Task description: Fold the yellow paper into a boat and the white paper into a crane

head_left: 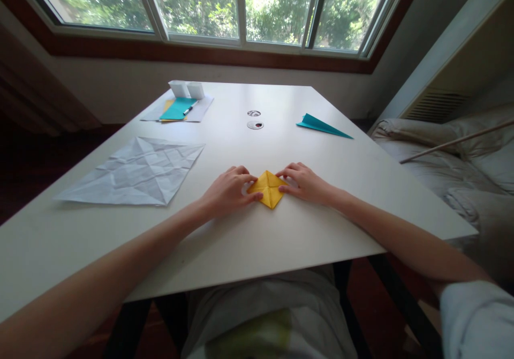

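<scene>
Head view: a folded yellow paper (268, 188) lies flat on the white table (281, 241), near the front edge and straight ahead of the person. It is a small diamond, 1 corner pointing toward the person and the opposite corner toward the window; its longer axis runs left to right between the hands. Creases cross at its middle.

The left hand (228, 190) rests palm down on the table with fingers curled and their tips pressing the left corner of the yellow paper; it grips nothing, only pins the paper down. The right hand (305, 182) lies the same way, fingertips pressing the right corner, fingers bent and spread a little.

Left of the hands, well apart, lies a creased white sheet (134, 170), unfolded. Farther back on the left, a teal paper (178, 108) lies on other sheets with a pen (189, 108) and 2 small white boxes (187, 89). On the right far side is a teal paper plane (323, 125), its nose pointing right.
</scene>
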